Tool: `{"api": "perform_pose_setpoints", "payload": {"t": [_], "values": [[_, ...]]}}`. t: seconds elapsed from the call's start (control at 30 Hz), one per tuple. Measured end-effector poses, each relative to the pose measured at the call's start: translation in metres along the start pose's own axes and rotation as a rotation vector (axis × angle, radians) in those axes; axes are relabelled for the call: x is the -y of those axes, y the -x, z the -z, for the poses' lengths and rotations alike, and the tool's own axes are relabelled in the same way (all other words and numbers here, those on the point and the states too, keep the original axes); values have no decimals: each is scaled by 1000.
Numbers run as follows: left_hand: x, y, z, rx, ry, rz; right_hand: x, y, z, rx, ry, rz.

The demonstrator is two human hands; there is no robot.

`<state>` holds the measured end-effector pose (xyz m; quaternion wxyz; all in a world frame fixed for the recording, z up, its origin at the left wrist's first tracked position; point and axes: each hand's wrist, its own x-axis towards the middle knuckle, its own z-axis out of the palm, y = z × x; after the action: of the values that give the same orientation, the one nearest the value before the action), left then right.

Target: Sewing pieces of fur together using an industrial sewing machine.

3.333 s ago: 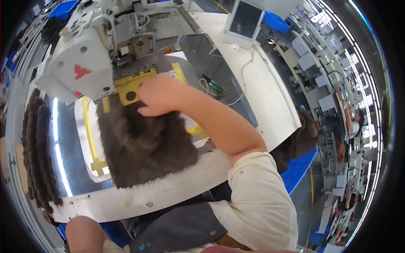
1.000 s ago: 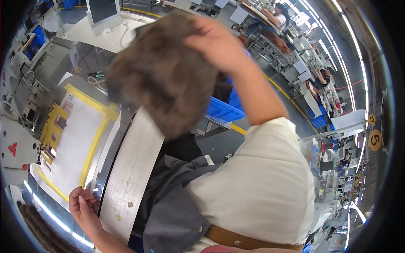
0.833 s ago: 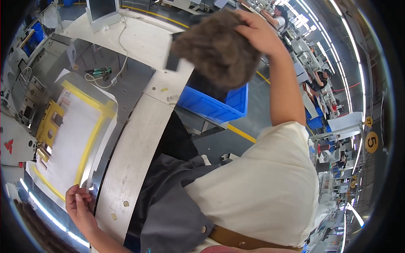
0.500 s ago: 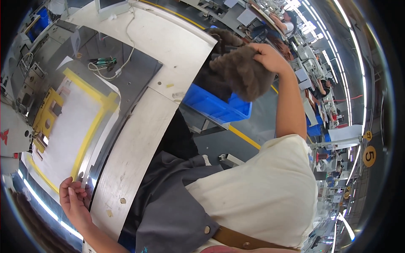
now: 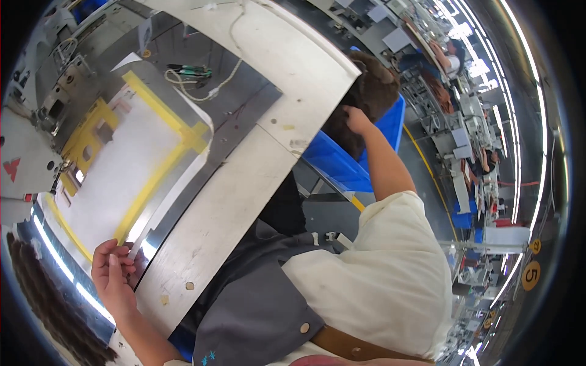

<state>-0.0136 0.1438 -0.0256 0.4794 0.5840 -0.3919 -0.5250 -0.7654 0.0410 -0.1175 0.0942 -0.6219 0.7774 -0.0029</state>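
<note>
Brown fur [image 5: 373,85] that hung from the right hand [image 5: 358,121] above the blue bin [image 5: 334,157] half a second ago is now down at the bin, among other dark fur, and the hand is lower too. I cannot tell which of the bunched pieces it is. That leaves the white sheet [image 5: 122,168], left of the bin, uncovered; fur lay over it in the earliest frame. Fingers of the right hand are partly bent and touch the fur in the bin; whether they grip it or have let go does not show. Well left of the bin, the left hand [image 5: 114,272] is loosely curled beside the sheet, half open, with nothing seen in its fingers. Yellow tape [image 5: 194,135] edges the sheet on the bin's side, the white sewing machine [image 5: 23,155] stands farthest left of the bin, and green-handled tools [image 5: 189,70] lie nearer it.
</note>
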Motion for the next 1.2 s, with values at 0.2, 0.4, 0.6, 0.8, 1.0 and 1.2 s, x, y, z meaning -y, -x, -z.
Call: {"api": "perform_pose_setpoints", "payload": {"t": [0.2, 0.4, 0.6, 0.8, 1.0, 1.2], "values": [[-13, 7, -14, 25, 25, 144, 30, -8, -15, -128, 255, -244], [-18, 7, -21, 170, -126, -36, 30, -1, 58, -855, 5, 22], [-54, 26, 20, -5, -653, -139, 194, 11, 55, -230, -570, 162], [-69, 111, 168, -649, -1016, 118, 244, -20, 40, -223, -637, 454], [-28, 352, 343, -1168, -1012, 693, 277, -51, 50, -241, -548, 592], [50, 539, 324, -1009, -832, 1001, 340, -39, 59, -147, -652, 821]]}}
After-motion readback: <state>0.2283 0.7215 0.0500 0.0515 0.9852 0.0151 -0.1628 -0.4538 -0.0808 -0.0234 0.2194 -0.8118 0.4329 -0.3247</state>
